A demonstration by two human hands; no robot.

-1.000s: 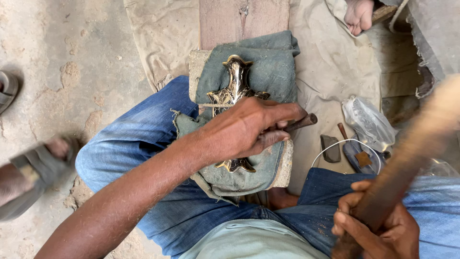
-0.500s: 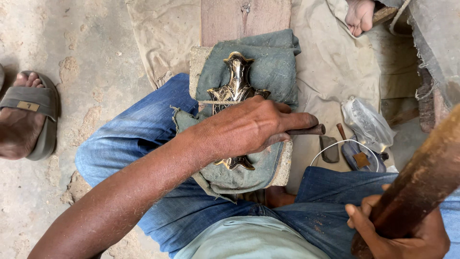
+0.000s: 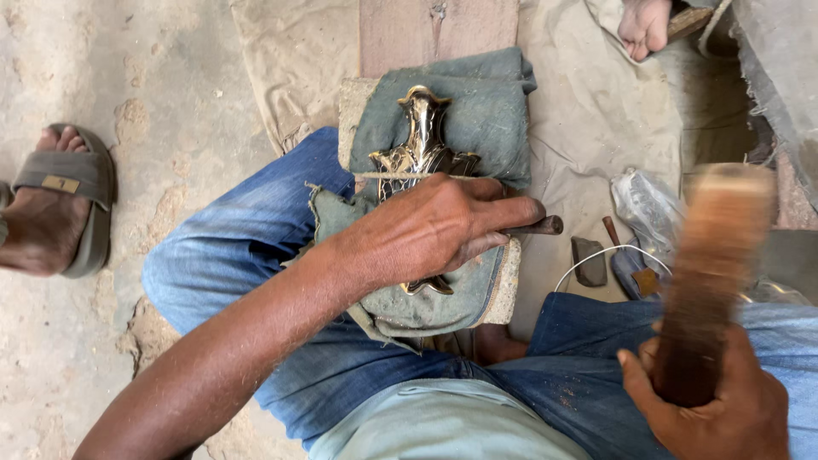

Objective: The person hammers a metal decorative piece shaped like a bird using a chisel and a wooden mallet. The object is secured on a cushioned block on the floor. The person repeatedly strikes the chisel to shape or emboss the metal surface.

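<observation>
My left hand (image 3: 434, 230) lies over a shiny brass ornament (image 3: 419, 140) and grips a dark metal punch (image 3: 538, 227), whose end sticks out to the right past my fingers. The ornament rests on a grey-green cloth (image 3: 477, 111) spread over a pale block (image 3: 509, 285) on my lap. My right hand (image 3: 711, 409) at the lower right is closed around a thick wooden club (image 3: 711, 273), which stands upright and is blurred by motion. Most of the ornament's lower half is hidden under my left hand.
A sandalled foot (image 3: 51, 209) of another person stands on the sandy ground at far left. Another bare foot (image 3: 643, 24) shows at the top right. Small tools (image 3: 590, 260), a white wire loop (image 3: 596, 255) and a clear plastic bag (image 3: 648, 204) lie on the canvas sheet (image 3: 588, 111) right of the block.
The wooden club has swung from a slant at the right edge to upright and nearer the block. The sandalled foot at left has stepped forward. My left hand has stayed on the ornament.
</observation>
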